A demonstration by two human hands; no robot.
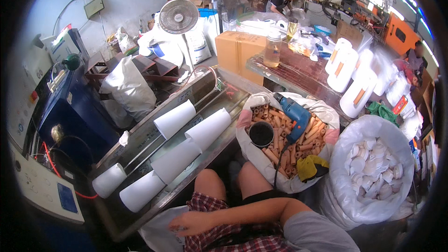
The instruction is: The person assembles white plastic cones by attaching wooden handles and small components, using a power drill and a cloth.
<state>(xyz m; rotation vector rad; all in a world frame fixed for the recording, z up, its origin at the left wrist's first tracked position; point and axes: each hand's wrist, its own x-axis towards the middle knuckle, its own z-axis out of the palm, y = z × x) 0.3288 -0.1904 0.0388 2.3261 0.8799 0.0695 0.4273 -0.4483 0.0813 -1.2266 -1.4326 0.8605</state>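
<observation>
My right arm, in a grey sleeve, reaches leftward across my lap. At its end my right hand (190,223) is over the edge of a white sheet or bag (157,229) beside my plaid-covered thigh. Its fingers are loosely bent and apart from the palm, with no object visible in them. My left hand is out of view. Ahead to the left, white tapered sleeves (176,158) lie threaded on metal rods (145,155) over a shallow metal trough (140,142).
Right of my knees, a sack (247,135) holds orange-brown tubes (310,142), a blue power drill (294,116), a dark cup (261,134) and a yellow-black glove (312,167). A clear bag (347,205) contains white caps (373,163). Beyond stand a table (303,72), a carton (238,51) and a fan (178,16).
</observation>
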